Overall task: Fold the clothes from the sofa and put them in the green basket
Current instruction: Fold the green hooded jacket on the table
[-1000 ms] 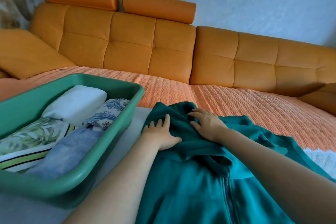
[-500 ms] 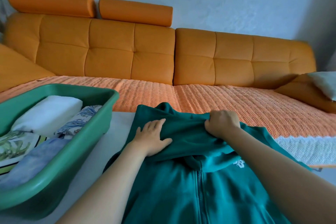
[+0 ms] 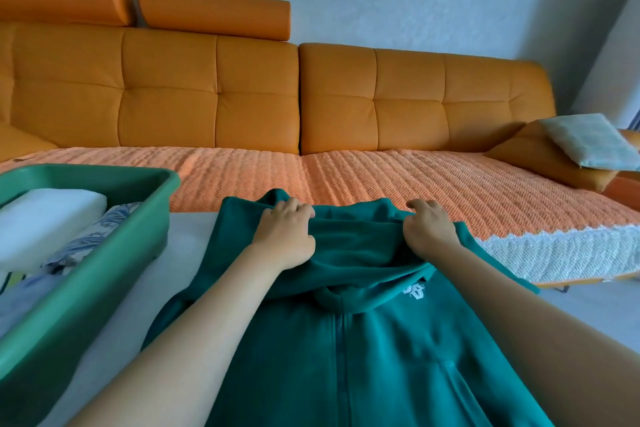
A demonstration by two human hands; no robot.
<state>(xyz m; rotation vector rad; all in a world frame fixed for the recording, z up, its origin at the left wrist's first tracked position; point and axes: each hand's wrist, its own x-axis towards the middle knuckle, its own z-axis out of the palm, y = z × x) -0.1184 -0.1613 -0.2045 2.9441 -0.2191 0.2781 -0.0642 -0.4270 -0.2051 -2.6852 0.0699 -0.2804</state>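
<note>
A teal zip hoodie [image 3: 363, 357] lies front side up on the pale surface in front of me, its hood toward the sofa. My left hand [image 3: 285, 234] grips the left side of the hood with curled fingers. My right hand [image 3: 427, 230] grips the right side of the hood the same way. The green basket [image 3: 104, 274] stands at the left, holding a folded white piece [image 3: 45, 222], a blue floral piece [image 3: 104, 229] and other folded clothes partly cut off by the frame.
The orange sofa [image 3: 298, 97] spans the back, its seat under an orange knitted cover [image 3: 398, 191] with a white lace edge. A pale cushion [image 3: 585, 140] lies on an orange pillow at the far right. Grey floor shows at the right.
My left hand went from lying flat on the hoodie to gripping the hood. My right hand moved further right along the hood's edge. The view shifted right, so the basket sits further left.
</note>
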